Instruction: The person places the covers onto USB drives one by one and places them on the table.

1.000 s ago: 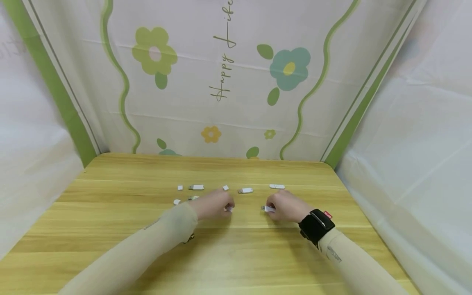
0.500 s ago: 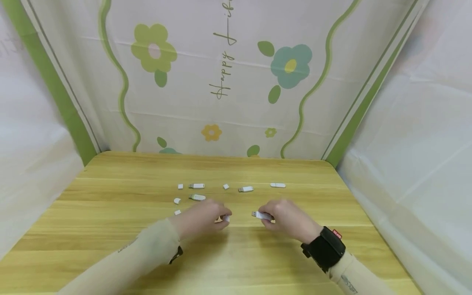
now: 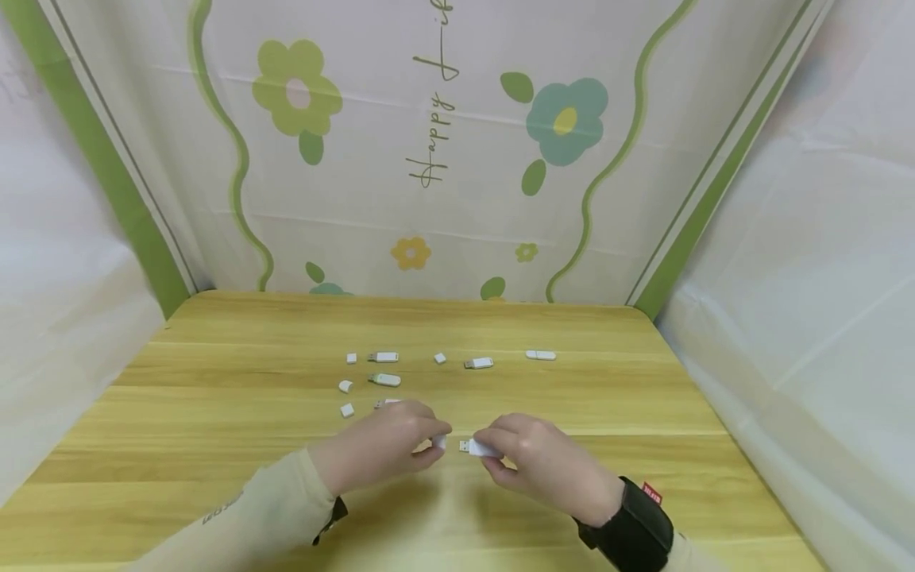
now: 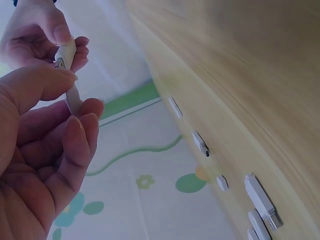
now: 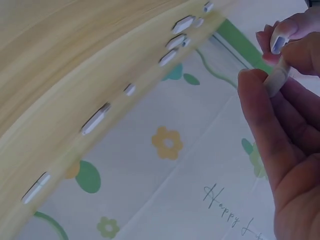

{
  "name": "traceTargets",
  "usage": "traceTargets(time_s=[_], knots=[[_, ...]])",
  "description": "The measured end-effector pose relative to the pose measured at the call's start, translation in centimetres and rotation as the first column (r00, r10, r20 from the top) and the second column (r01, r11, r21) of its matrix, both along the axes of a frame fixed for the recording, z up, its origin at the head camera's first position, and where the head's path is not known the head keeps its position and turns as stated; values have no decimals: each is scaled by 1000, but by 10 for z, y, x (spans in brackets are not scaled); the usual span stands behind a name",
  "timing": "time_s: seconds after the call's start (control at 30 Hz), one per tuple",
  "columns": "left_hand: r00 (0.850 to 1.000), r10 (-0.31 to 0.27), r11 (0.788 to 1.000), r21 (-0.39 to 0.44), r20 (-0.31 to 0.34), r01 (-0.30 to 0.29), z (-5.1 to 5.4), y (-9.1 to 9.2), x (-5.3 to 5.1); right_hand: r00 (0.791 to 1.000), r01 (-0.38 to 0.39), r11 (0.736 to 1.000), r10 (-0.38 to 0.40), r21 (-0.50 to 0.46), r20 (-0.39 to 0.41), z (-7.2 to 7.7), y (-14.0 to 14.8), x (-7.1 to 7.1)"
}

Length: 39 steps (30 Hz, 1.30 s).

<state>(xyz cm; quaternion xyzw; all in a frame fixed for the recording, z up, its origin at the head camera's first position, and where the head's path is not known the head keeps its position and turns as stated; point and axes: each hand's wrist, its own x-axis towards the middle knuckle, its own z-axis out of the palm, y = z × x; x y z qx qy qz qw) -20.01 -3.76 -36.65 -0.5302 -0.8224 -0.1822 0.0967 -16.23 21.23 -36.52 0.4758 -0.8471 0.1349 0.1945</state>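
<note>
Between thumb and fingers my left hand (image 3: 389,445) pinches a small white cap (image 4: 73,100), its open end facing right in the right wrist view. Just across a narrow gap, my right hand (image 3: 546,461) pinches a white USB stick (image 3: 483,448) with its bare metal plug pointing left at the cap. Cap and plug are apart, both held above the table. Beyond the left hand lies another uncapped USB stick (image 3: 386,403), partly hidden by that hand. A loose cap (image 3: 347,411) is left of it.
On the wooden table (image 3: 214,492) lie further uncapped sticks, a white one (image 3: 386,357), a green-edged one (image 3: 386,380) and another white one (image 3: 479,363). Loose caps (image 3: 439,358) sit beside them. A capped stick (image 3: 541,355) lies back right. A flowered curtain (image 3: 357,199) hangs behind.
Both hands have come nearer to me, and the right hand has moved left with the USB stick. The gap between plug and cap has narrowed. Items behind the left hand have come into sight.
</note>
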Motion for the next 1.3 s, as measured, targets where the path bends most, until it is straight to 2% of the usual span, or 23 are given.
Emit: traceTargets(time_s=[0.27,0.5,0.9,1.2,1.3], knots=[[999,-17,998,62,-51,20,-1,1,9,999,6,1000,-7,-10,-41,0,-6,6],[991,-30,994,105,-129,44,-2,1,16,999,-3,1000,2,-16,-54,1,-8,9],[981,-41,989,129,-190,66,2,3,22,999,-26,999,25,-33,-26,3,-12,12],[986,-22,986,160,-168,49,5,3,26,999,-39,997,38,-60,-16,5,-13,14],[991,-13,986,163,-130,34,6,3,28,999,-43,996,42,-72,-22,7,-14,14]])
